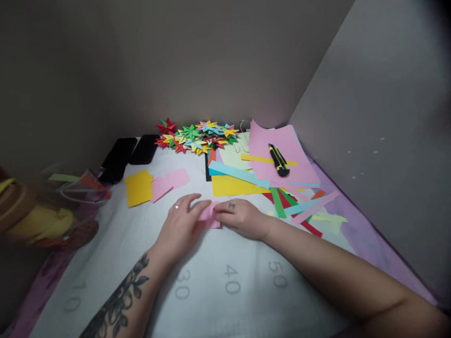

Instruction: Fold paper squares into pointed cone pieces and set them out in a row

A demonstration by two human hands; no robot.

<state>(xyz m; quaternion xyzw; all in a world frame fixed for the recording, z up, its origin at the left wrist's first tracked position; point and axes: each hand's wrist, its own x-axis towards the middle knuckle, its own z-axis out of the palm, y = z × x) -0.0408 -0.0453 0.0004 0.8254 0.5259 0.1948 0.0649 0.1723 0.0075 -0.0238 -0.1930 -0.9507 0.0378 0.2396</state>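
Note:
A small piece of pink paper (212,220) lies on the white sheet between my two hands. My left hand (183,220), with a ring on one finger, holds the paper's left side, its fingers curved over. On the right side, the bunched fingertips of my right hand (240,217) press on the same paper. Parts of the paper are hidden under the fingers. Left of it lie a yellow paper square (139,188) and some pink paper pieces (172,183). Just behind my hands is a yellow sheet (237,185) with a light blue strip (238,173) across it.
Folded paper stars (196,136) are heaped at the back. A black-and-yellow box cutter (279,160) rests on pink sheets (300,158). Coloured paper strips (305,205) lie scattered at right. Two dark phone-like slabs (119,152) are at back left. Walls stand behind and to the right.

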